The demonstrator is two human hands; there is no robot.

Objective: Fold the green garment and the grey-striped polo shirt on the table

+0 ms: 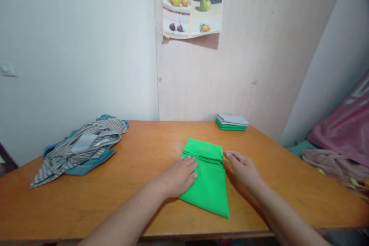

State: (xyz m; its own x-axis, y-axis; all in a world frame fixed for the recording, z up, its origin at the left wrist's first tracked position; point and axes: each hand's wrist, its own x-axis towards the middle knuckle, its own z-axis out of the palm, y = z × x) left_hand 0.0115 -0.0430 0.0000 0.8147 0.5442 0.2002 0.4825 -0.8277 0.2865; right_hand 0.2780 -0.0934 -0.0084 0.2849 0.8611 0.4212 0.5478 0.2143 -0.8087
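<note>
Rumpled layers leave the green cloth [210, 190] open to a crooked fold

The likeliest trouble is at the folded band [204, 148] on the far end, where the layers bunch into creases and do not line up along the right edge. A tug there by the right hand [243, 167] could drag one layer askew, since its neighbours seem only loosely laid. The left hand [182, 177] rests flat on the left side, its fingers slightly spread; if its pressure is too light, the whole piece might slide or twist across the smooth-looking table [138, 203]. Pressing the creases down unsmoothed could also set wrinkles in.

The right thumb and forefinger come together at the band's right edge; whether cloth is pinched between them, I cannot tell.

The cloth lies on the near half of the table, between a striped pile [86, 146] at left and a folded stack [232, 122] at far right. Its long axis runs from near to far, the band pointing away from the person. The near edge slants, its right corner reaching nearest.
</note>
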